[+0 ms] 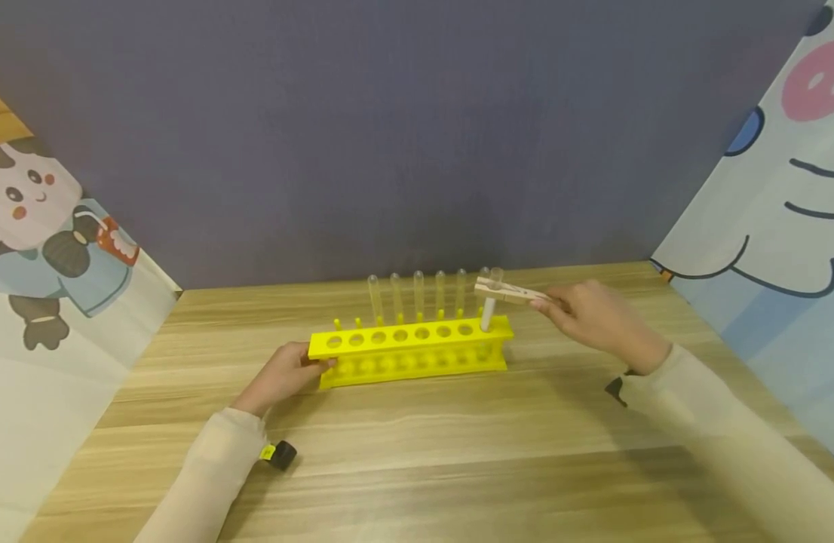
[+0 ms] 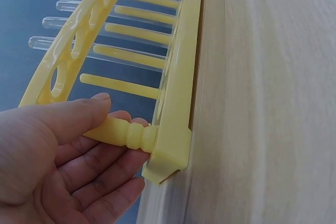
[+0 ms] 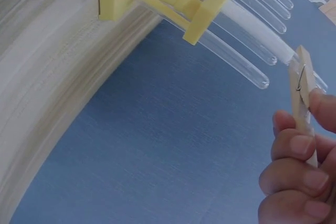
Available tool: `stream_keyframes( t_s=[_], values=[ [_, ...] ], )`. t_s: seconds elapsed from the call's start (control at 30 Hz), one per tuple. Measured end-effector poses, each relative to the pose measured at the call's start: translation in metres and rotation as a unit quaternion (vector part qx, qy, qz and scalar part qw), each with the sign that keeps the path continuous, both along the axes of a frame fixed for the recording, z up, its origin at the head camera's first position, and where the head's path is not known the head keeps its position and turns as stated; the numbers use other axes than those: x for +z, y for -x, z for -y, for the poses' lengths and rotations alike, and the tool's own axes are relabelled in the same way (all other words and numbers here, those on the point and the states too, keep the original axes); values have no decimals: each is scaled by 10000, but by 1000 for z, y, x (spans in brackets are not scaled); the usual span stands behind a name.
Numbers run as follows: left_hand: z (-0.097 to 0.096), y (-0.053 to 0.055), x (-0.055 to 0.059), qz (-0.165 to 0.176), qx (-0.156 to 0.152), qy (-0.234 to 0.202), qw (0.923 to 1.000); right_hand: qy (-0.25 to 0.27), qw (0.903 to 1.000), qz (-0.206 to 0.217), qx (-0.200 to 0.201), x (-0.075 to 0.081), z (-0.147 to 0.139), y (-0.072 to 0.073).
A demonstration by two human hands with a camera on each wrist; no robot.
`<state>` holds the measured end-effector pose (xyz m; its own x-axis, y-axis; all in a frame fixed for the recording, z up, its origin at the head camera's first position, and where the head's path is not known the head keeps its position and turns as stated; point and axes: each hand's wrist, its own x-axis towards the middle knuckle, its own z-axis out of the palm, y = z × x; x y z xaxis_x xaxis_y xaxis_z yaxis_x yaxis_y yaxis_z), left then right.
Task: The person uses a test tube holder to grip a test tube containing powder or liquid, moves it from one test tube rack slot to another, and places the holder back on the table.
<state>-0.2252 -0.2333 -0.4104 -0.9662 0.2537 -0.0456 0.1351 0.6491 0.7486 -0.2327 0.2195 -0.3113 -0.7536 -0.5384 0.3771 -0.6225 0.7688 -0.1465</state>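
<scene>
Right grip (image 1: 596, 320) is pinching wooden clip (image 1: 515, 293), clip clasping part-white tube (image 1: 488, 313) in right end of yellow rack (image 1: 412, 345); left grip (image 1: 288, 375) is holding rack's post (image 2: 131, 136). Keeping tube straight should be preventing scrapes.

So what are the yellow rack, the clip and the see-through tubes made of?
The yellow rack looks like smooth plastic: evenly coloured, softly shiny. The clip seems bare wood: pale and dull. The see-through tubes are clear and glossy, with bright highlights: glass or plastic, I can't tell.
</scene>
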Motion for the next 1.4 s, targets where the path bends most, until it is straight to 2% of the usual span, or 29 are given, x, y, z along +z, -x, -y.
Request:
stream_keyframes(
  t_s=[0.43, 0.97, 1.17, 1.4],
  values=[
    [1, 1, 0, -27, -6, 9, 10000, 11, 9999, -35, -145, 6, -1, -3],
    [1, 1, -3, -106, -112, -63, 9999, -44, 9975, -701, -14, 22, -3, -3],
    [1, 1, -3, -167, -128, -47, 9998, -36, 9975, -707, -18, 31, -1, -7],
    [0, 0, -1, -142, -115, 18, 9998, -102, 9987, -499, -31, 34, 2, -7]
  ],
)
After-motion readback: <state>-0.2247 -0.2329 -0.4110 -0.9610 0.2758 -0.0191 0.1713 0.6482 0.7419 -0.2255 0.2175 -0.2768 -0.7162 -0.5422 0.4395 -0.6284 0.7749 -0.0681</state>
